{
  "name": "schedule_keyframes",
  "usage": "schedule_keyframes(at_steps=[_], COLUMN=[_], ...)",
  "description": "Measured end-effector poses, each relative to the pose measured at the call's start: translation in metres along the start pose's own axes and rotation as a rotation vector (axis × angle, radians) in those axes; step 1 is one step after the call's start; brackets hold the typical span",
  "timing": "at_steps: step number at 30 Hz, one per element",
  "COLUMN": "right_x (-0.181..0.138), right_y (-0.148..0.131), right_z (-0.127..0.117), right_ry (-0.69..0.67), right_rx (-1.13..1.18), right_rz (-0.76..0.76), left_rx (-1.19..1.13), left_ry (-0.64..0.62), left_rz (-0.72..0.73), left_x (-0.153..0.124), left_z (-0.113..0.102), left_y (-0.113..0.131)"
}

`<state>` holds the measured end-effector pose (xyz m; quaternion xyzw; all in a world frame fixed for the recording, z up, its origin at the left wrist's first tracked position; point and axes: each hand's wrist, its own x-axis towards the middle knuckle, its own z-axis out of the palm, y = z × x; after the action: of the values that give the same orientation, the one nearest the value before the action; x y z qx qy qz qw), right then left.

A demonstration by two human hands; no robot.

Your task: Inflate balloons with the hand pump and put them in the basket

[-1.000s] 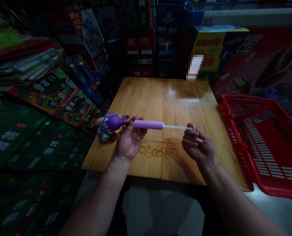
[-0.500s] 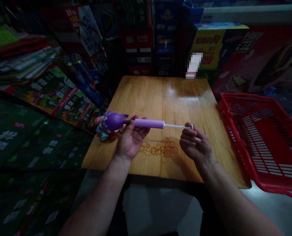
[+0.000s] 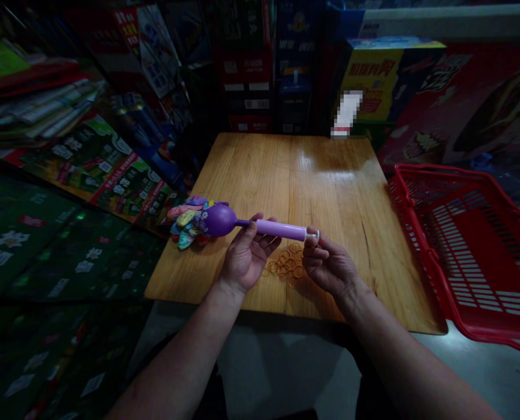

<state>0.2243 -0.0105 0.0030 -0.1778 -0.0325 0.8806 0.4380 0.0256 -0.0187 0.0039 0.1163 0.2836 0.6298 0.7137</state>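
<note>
1. So the light-purple plastic tube-shaped hand pump point(image 3: 281, 229) is up in both hands, over the near half of the table. Its nozzle tip is hidden by the balloon's neck and the thumb, so no clue how far in it goes.
2. Long axis runs pretty much left to right, plunger end a touch lower in view. Nozzle end points left.
3. On that end there's a shiny dark-purple balloon with white flower prints point(image 3: 220, 220), partly inflated, round part facing left.
4. Left hand point(image 3: 245, 256): thumb and fingers grasping the pump's nozzle end by the balloon neck. Some fingertips are tucked behind the tube.
5. Right hand point(image 3: 330, 262): fingers pinching the white ring-shaped plunger handle point(image 3: 316, 235). Only a short bit of rod shows; the fingers cover some of it.
6. Behind the balloon, partly blocked by it, is a heap of limp multicoloured balloons point(image 3: 187, 221). Can't count them.
7. Thin tan rubber bands point(image 3: 288, 262) lie below the pump, some covered by the hands.
8. All that's over or on a light-brown wooden table point(image 3: 260, 169). The red plastic basket point(image 3: 474, 245) beside it gets cut off at the right edge.
</note>
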Motion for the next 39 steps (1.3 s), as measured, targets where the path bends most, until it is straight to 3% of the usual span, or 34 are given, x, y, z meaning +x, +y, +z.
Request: schedule_keyframes(at_steps=[9, 17, 25, 32, 35, 39], right_x=[-0.010, 0.000, -0.009, 0.003, 0.002, -0.006], right_y=[-0.028, -0.001, -0.028, 0.000, -0.011, -0.032], right_z=[0.008, -0.002, 0.005, -0.003, 0.001, 0.005], right_ry=[0.014, 0.040, -0.047, 0.043, 0.060, -0.015], right_rx=[-0.007, 0.004, 0.050, -0.013, -0.011, 0.004], right_rz=[-0.153, 0.009, -0.134, 0.016, -0.009, -0.124], left_rx=[0.065, 0.067, 0.046, 0.037, 0.037, 0.056], left_ry=[0.018, -0.050, -0.003, 0.001, 0.009, 0.033], left_rz=[0.160, 0.027, 0.128, -0.023, -0.002, 0.087], left_x=[0.006, -0.008, 0.001, -0.005, 0.001, 0.006], left_z=[-0.007, 0.002, -0.003, -0.003, -0.005, -0.006], left_y=[0.034, 0.002, 0.028, -0.001, 0.002, 0.020])
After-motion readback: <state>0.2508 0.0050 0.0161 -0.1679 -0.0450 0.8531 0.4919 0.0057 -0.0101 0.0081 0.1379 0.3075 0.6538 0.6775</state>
